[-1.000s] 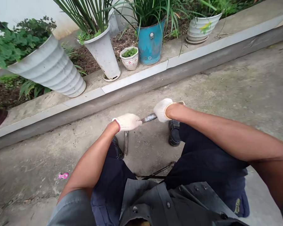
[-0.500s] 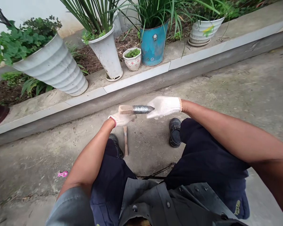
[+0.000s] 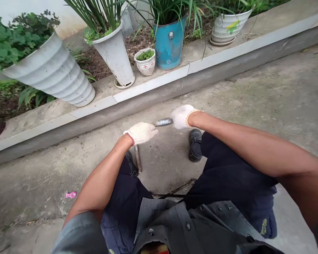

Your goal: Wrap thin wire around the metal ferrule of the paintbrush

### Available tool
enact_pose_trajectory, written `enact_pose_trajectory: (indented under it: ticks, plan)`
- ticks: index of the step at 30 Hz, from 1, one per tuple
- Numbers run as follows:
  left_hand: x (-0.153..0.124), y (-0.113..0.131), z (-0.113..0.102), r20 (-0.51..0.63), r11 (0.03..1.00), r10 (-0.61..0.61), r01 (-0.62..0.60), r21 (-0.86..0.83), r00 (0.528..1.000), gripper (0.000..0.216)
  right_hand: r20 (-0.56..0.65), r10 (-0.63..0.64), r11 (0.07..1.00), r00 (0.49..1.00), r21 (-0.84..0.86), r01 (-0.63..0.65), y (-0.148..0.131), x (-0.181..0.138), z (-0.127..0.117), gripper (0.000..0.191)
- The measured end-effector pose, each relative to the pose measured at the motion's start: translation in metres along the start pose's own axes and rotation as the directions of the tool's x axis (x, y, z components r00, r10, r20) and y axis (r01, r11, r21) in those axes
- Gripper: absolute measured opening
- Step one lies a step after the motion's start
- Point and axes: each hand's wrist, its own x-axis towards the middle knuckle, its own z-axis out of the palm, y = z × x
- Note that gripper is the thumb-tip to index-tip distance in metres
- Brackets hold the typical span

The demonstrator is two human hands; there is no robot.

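A wooden stick wound with silver wire is held level between my hands. My left hand, in a white knit glove with a red cuff, is closed round its wooden end and hides that part. At the other end of the winding is my right hand, gloved in white with an orange cuff. It is blurred and looks curled closed; its fingertips and anything in them are hidden. Below my left hand, a thin wooden strip lies on the concrete beside my left shoe.
A raised kerb crosses ahead, bearing a ribbed white pot, a tall white pot, a small pot, a blue bucket and a white planter. A pink object lies on the left floor.
My left hand has turned over the stick's wooden end, covering it. My right hand has rotated and curled at the far end. The wire-wound part has shifted slightly right.
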Motion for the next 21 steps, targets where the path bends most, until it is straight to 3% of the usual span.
enact_pose_trajectory:
  ticks: [5,9,12,15,19,21]
  plan:
    - [-0.002,-0.006,-0.007,-0.065,0.984,-0.073,0.061,-0.168,0.995,0.047,-0.190,0.016,0.977,0.982,0.213,0.025,0.005,0.002,-0.016,0.048]
    - [-0.004,-0.016,-0.007,0.017,0.972,-0.053,0.056,-0.230,0.998,0.045,-0.232,-0.049,0.902,0.971,0.408,0.143,0.004,-0.011,-0.026,0.045]
    - [-0.002,-0.026,-0.003,0.072,0.960,-0.024,0.043,-0.278,0.997,0.042,-0.123,-0.218,0.782,0.968,0.571,0.249,0.005,-0.024,-0.029,0.040]
    - [0.001,-0.037,0.000,0.062,0.958,0.022,-0.003,-0.287,0.998,0.037,0.053,-0.393,0.721,0.918,0.637,0.272,0.005,-0.032,-0.022,0.037]
    - [0.004,-0.039,0.001,0.020,0.990,0.017,-0.014,-0.139,1.000,0.045,0.234,-0.516,0.787,0.824,0.509,0.349,-0.003,-0.026,0.001,0.033]
    - [0.005,-0.034,0.002,0.038,0.999,-0.008,0.009,-0.048,0.999,0.048,0.283,-0.496,0.844,0.821,0.377,0.381,-0.009,-0.019,0.014,0.030]
